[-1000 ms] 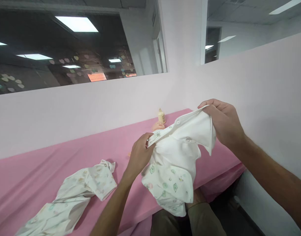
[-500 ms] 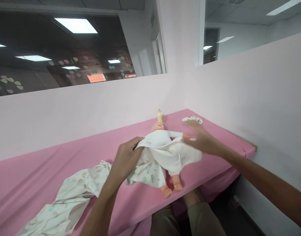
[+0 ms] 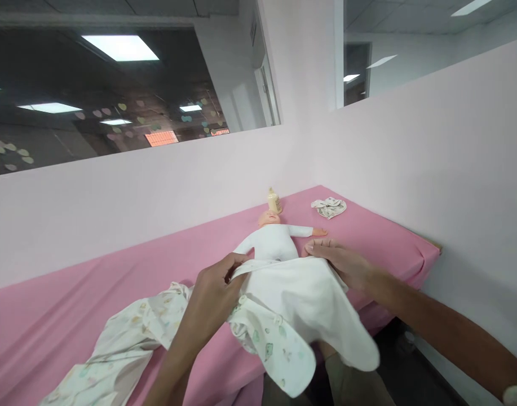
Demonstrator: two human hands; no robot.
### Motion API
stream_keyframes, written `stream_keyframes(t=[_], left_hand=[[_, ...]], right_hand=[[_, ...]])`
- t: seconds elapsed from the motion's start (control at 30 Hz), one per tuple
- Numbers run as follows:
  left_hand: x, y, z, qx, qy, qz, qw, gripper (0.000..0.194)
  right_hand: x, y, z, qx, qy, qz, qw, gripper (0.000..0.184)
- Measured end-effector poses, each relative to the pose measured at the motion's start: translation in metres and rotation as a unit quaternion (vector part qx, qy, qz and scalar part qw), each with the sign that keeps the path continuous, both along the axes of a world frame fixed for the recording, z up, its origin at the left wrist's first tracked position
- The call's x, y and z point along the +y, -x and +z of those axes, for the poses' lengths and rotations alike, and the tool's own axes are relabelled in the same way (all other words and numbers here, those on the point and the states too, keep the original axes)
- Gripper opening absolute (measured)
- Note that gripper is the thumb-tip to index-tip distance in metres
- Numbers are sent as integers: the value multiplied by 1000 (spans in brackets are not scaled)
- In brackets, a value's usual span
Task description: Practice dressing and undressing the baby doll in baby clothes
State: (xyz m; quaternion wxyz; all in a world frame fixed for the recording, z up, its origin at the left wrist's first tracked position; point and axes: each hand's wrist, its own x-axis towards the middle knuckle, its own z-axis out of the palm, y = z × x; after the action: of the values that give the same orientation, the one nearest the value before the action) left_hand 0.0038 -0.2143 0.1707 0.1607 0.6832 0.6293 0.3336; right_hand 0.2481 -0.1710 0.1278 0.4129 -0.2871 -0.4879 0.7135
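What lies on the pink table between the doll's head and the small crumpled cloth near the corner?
In the head view, only bare pink table separates the doll from the small crumpled cloth; the doll's outstretched arm reaches below it.

Pale pink partition walls [image 3: 410,146] meet at corner; dark window [image 3: 114,101], seemingly reflecting ceiling light panels [image 3: 119,48].

Bright, even light falls from ceiling panels [image 3: 119,48] above the pink table [image 3: 72,304]; shadows are soft, frame edges bend, nearest cloth blurs.
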Motion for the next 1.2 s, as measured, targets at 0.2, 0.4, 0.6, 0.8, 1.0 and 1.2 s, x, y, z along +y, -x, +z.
stream_keyframes(t=[0.2, 0.4, 0.6, 0.8, 1.0, 1.2], left_hand=[[-1, 5, 3, -27, -19, 6, 999, 29], [3, 19, 4, -54, 8, 23, 998, 30], [-4, 8, 4, -120, -19, 54, 991, 29], [0, 13, 6, -152, 41, 80, 984, 22], [-7, -12, 2, -66, -6, 22, 998, 17], [-16, 0, 0, 27, -73, 14, 997, 17]], right_hand=[[-7, -6, 0, 114, 15, 96, 989, 68], [-3, -17, 0, 120, 2, 109, 987, 81], [-9, -17, 0, 21, 10, 45, 999, 35], [-22, -11, -12, -158, -82, 61, 982, 41], [-44, 35, -28, -322, -266, 11, 908, 49], [-30, 41, -37, -343, -360, -34, 867, 10]])
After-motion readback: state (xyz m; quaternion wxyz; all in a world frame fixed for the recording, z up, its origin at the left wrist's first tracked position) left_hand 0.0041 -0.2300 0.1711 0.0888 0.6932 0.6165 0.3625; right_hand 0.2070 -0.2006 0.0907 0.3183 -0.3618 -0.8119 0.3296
